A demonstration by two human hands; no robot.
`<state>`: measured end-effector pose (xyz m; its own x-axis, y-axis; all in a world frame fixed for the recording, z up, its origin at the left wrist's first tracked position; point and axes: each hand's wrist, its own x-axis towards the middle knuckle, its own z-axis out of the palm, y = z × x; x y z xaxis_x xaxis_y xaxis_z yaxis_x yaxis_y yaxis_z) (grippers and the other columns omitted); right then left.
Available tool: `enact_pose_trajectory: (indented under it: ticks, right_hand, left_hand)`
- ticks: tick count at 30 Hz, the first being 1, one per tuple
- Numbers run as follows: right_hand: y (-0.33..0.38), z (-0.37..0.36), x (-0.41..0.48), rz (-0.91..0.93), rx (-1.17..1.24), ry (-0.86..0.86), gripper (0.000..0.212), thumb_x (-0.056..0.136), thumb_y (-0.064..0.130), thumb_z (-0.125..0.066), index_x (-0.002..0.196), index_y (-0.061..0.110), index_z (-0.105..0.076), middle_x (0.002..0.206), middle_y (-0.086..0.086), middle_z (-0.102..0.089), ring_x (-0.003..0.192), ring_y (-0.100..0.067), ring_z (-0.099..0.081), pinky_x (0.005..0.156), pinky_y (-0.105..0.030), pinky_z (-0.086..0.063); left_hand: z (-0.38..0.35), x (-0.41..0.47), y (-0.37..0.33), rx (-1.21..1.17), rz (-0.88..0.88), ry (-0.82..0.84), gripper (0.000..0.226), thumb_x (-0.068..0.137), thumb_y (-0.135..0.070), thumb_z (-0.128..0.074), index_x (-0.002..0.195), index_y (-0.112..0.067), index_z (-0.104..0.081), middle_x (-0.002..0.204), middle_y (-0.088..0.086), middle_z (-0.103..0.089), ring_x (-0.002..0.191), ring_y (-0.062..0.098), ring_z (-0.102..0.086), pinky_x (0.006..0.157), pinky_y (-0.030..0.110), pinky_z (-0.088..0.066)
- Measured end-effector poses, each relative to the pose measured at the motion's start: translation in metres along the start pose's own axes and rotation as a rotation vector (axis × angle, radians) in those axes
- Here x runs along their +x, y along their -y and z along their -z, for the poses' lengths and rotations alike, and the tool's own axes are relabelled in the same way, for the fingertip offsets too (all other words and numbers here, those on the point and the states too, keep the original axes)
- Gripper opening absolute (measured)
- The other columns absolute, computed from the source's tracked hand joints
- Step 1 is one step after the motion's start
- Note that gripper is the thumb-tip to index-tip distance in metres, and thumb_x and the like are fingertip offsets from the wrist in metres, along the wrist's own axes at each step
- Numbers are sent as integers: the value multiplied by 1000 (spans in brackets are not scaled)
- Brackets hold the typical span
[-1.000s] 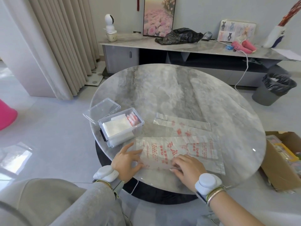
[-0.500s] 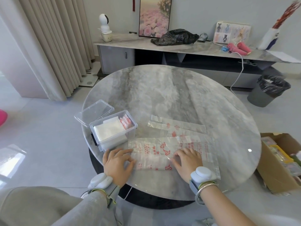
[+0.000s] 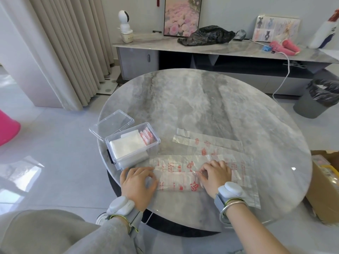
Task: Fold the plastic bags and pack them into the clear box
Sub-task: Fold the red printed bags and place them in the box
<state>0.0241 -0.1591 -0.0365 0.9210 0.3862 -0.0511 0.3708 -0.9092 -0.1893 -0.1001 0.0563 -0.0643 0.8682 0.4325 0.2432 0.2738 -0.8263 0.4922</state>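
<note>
left grip: fingers bent over the left end of the bag, tips touching it. Cannot tell whether they pinch or only press
right grip: fingers curled, tips pinching a raised crease near the bag's middle
bag: clear with red print, lying left to right on the surface near its front edge; the right end runs out past the right grip
second bag: same print, flat, just beyond the first, edges meeting
box: clear, open, at the surface's left edge, just beside the bag's far-left corner
box contents: white folded stack — plus red-printed folded bags standing at the right end
lid: clear, lying against the box's far-left side
wristbands: grey-white, one on each wrist
carton: cardboard, on the floor right of the surface
</note>
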Motion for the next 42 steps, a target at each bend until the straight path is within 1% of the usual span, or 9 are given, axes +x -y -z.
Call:
enact_pose_trajectory:
  ticks: [4, 10, 13, 20, 25, 28, 34, 38, 42]
  right_hand:
    - [5, -2, 4, -30, -42, -7, 27, 91, 57, -46, 99, 35, -59, 108, 13, -54, 111, -16, -36, 94, -29, -24]
    - [6, -6, 6, -28, -85, -5, 35, 88, 64, -45, 100, 35, -60, 109, 13, -55, 110, -17, -37, 94, -30, -26]
    - [5, -5, 6, -15, -73, -22, 34, 89, 62, -46, 100, 33, -61, 109, 12, -55, 110, -18, -38, 93, -31, -26]
    - [4, -6, 4, -14, -99, -23, 31, 90, 60, -45, 100, 33, -58, 109, 12, -53, 109, -17, -38, 93, -31, -28]
    - [8, -14, -5, 34, -34, -256, 38, 81, 42, -68, 111, 20, -61, 115, -3, -60, 112, -29, -52, 94, -42, -40]
    - [18, -37, -28, 88, -35, -216, 60, 89, 42, -41, 142, 14, -41, 149, -12, -38, 140, -33, -31, 113, -48, -20]
    - [-20, -44, -34, -197, -76, -108, 72, 87, 51, -11, 150, 17, -2, 159, -10, -7, 147, -29, 2, 113, -44, 16]
    - [-24, -27, -25, -285, 32, -192, 67, 95, 31, -45, 153, 15, -15, 159, -14, -9, 147, -34, -3, 118, -49, -1]
    - [2, 3, 10, 35, 71, -71, 54, 97, 36, -46, 147, 19, -31, 156, -7, -23, 145, -27, -15, 116, -39, -16]
  left_hand:
    - [1, -2, 0, 34, -61, 18, 56, 77, -28, -74, 128, -23, -52, 133, -3, -54, 121, 20, -50, 106, 37, -35]
    - [1, -10, -6, 162, -640, 267, 57, 101, -31, -36, 154, -13, -25, 162, 5, -16, 150, 19, -10, 120, 37, -8]
    - [-6, -19, 0, 210, -708, 401, 62, 105, -43, -24, 156, -12, -7, 163, 4, -4, 150, 16, 1, 119, 36, -7]
    - [-8, -21, 3, 228, -714, 431, 69, 104, -53, -21, 156, -14, 1, 164, 2, 1, 150, 15, 4, 119, 38, -5]
    - [-9, -19, 2, 226, -720, 457, 71, 103, -56, -21, 156, -15, 3, 164, 0, 6, 150, 15, 7, 120, 39, -4]
    - [-10, -19, 4, 243, -723, 456, 71, 103, -56, -21, 156, -15, 4, 164, 0, 6, 150, 15, 9, 119, 39, -3]
    - [-10, -19, 5, 239, -730, 457, 72, 103, -56, -20, 156, -14, 3, 164, 1, 7, 150, 15, 8, 119, 39, -4]
    - [-10, -18, 4, 230, -723, 467, 71, 103, -56, -19, 156, -15, 5, 163, -1, 10, 149, 14, 11, 119, 39, -4]
    - [-10, -15, 0, 211, -746, 442, 69, 104, -54, -22, 156, -14, 0, 164, 0, 5, 150, 15, 7, 119, 40, -4]
